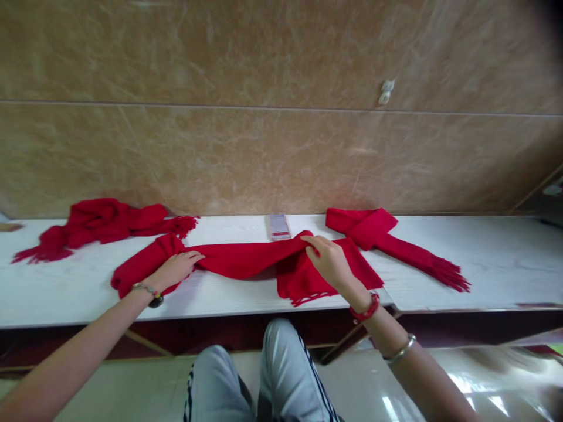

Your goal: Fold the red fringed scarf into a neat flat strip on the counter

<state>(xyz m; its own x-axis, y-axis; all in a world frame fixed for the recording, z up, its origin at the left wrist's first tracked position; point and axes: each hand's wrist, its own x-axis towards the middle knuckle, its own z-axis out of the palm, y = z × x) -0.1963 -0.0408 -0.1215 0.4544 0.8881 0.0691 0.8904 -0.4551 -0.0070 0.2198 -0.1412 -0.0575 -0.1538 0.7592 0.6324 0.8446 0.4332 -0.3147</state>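
A long red scarf point(246, 261) lies stretched across the white tabletop point(505, 258) in front of me. My left hand point(176, 269) lies flat on its left part, fingers stretched out, pressing the cloth down. My right hand point(328, 261) pinches a fold of the same scarf near its middle, lifting it slightly above the bunched right end. Both wrists wear bracelets.
A crumpled red scarf point(101, 225) lies at the back left. A folded red scarf with a fringe point(387, 237) lies at the back right. A small phone-like box point(278, 226) rests by the brown marbled wall. My knees in grey trousers point(264, 375) are below the table edge.
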